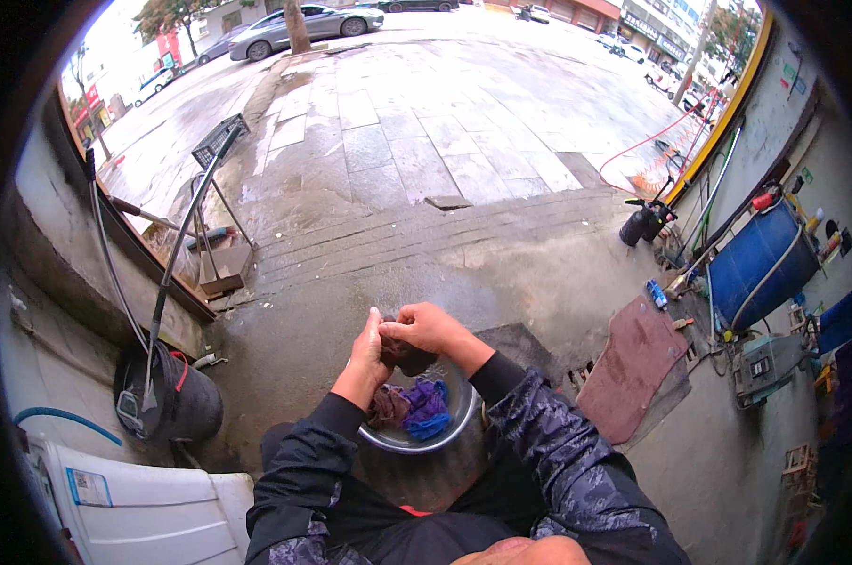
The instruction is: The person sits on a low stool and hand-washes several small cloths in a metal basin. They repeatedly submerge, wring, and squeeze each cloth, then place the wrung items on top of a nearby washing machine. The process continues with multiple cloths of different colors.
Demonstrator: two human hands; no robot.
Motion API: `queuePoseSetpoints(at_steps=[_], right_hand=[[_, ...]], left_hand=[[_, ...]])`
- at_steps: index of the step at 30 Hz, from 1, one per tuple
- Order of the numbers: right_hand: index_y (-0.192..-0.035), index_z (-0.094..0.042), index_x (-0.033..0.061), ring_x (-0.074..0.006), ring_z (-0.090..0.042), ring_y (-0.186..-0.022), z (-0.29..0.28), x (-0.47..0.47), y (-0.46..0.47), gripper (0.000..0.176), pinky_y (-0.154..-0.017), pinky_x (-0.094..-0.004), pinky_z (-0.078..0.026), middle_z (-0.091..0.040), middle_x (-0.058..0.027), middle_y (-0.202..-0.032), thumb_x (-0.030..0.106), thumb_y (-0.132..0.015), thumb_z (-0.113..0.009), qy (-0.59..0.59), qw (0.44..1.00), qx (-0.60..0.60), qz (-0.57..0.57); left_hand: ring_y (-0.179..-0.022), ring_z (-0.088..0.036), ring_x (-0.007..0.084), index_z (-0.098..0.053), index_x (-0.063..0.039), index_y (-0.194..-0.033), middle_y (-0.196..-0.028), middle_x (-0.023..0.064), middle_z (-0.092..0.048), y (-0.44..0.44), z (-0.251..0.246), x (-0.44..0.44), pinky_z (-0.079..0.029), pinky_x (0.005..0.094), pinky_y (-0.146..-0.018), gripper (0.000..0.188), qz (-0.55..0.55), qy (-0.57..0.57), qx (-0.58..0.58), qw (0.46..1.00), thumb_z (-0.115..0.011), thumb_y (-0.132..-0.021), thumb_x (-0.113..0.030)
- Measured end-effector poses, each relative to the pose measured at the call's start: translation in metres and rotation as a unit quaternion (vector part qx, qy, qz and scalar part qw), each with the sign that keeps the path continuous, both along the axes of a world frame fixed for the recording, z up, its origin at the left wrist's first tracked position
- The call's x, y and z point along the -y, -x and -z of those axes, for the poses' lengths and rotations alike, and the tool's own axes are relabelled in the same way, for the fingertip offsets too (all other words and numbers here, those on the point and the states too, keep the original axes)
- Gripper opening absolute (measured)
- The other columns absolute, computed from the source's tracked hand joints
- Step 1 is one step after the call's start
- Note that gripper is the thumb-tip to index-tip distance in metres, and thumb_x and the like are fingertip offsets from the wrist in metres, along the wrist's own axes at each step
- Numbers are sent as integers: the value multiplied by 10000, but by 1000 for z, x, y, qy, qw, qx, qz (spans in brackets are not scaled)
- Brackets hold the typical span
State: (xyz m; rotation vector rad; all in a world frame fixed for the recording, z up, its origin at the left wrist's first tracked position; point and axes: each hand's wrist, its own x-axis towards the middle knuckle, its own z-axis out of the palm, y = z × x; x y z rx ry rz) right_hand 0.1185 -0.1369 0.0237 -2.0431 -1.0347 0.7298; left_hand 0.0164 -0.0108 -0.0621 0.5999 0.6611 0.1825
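Both of my hands are raised over a round metal basin (pixel 466 417) on the floor before me. A dark brown wet cloth (pixel 410 358) is bunched between them. My left hand (pixel 368 353) grips its left side, thumb pointing up. My right hand (pixel 426 328) closes over its top, the fingers curled in. Inside the basin lie a crumpled brown cloth (pixel 389 407), a purple cloth (pixel 428 399) and a bright blue cloth (pixel 429 426). My hands and the held cloth hide the basin's far part.
A black bucket (pixel 203 406) with a mop stands left, behind a white plastic tub (pixel 150 501). At right are a reddish floor mat (pixel 630 367), a blue barrel (pixel 761 258) and a black spray bottle (pixel 641 222). A dustpan (pixel 226 268) stands by the doorway; paving (pixel 426 141) lies beyond.
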Motion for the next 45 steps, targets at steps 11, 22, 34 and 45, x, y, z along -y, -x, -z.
queuePoseSetpoints(at_steps=[11,22,34,45], right_hand=[[-947,-717,-14,-204,-669,-776,18,1,-8,362,-731,-389,-540,-726,-159,-829,331,-900,-815,-105,992,-50,56],[-810,-617,-18,-304,-565,-632,27,-15,54,366,-637,-406,-493,-639,-202,-738,285,-998,-698,-232,966,-20,116],[-732,-621,56,-431,-643,-720,41,-23,43,351,-655,-523,-508,-639,-201,-788,295,-986,-656,-212,937,217,175],[-744,-614,49,-441,-635,-689,44,-36,40,398,-628,-534,-499,-628,-202,-769,326,-1029,-635,-234,924,252,169]], left_hand=[[-910,-705,229,-653,-165,-931,-921,40,-714,3,-36,4,-592,428,-884,371,-24,62,110,992,-541,-1086,-483],[-993,-687,228,-668,-129,-1142,-1105,77,-719,3,36,-9,-575,414,-839,598,128,44,33,990,-427,-1060,-670],[-969,-720,283,-697,-133,-1149,-1107,83,-745,4,-9,4,-570,461,-932,437,60,44,88,993,-527,-1071,-527],[-1059,-708,287,-677,-133,-1229,-1181,96,-731,5,5,-2,-586,496,-966,443,-2,62,47,997,-502,-1093,-516]])
